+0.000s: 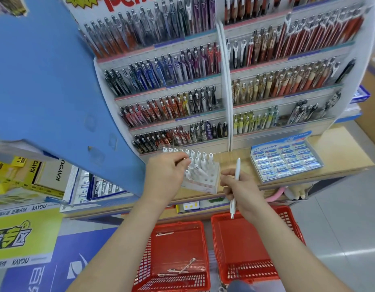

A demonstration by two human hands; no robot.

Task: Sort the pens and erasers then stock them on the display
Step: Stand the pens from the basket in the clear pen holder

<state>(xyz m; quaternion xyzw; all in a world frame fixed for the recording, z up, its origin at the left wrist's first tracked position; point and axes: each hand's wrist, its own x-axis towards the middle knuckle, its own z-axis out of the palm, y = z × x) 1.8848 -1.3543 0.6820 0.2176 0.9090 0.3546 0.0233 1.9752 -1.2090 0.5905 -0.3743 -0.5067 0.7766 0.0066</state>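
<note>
My right hand [239,190] grips a white pen [235,186] upright, tip down, over the shelf edge. To its left, my left hand [165,173] pinches another white pen [195,166] that leans into a white pen holder block [205,182] on the wooden shelf. Several white pens stand in the block's holes; its front holes show empty. A blue Pilot box of erasers [287,163] sits on the shelf to the right. Below, the left red basket [174,256] holds a few white pens [182,269].
A tall rack of pens [203,81] rises behind the shelf [340,150]. The right red basket [249,249] shows no items. A blue panel [45,91] stands at the left. Yellow and blue product boxes [35,178] fill the lower left shelves.
</note>
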